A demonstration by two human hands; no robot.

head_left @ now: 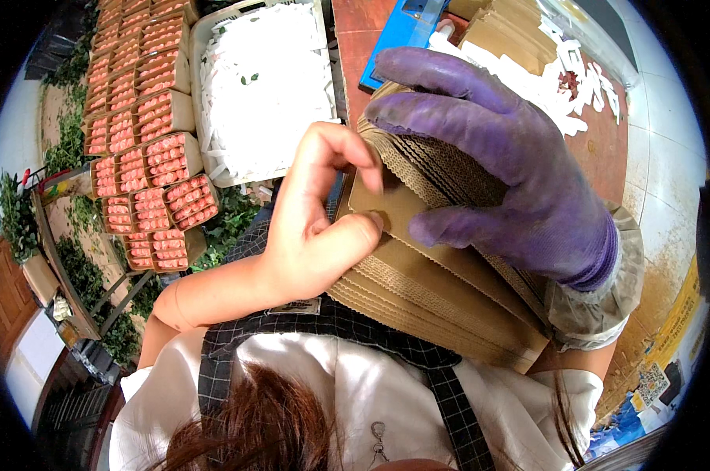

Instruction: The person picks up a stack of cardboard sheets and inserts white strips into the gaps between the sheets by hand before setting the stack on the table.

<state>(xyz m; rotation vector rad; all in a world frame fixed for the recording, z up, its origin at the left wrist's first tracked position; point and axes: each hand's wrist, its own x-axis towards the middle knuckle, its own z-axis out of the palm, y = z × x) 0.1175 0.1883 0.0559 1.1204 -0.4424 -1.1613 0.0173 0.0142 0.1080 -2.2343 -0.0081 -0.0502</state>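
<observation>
A thick, fanned stack of brown corrugated cardboard sheets leans against my apron, its ridged edges showing. My right hand, in a purple glove, wraps around the upper part of the stack, fingers over the far side and thumb on the near face. Bare and bent at the fingers, my left hand is at the stack's upper left edge. Its thumb tip touches a sheet, while the curled index finger is slightly blurred and apart from the thumb. No sheet shows between them.
Left stand rows of pink flower bunches in cardboard wraps, with green leaves around. Beside them is a white crate full of white strips. Ahead, a reddish table bears a blue object, more cardboard and scattered white pieces.
</observation>
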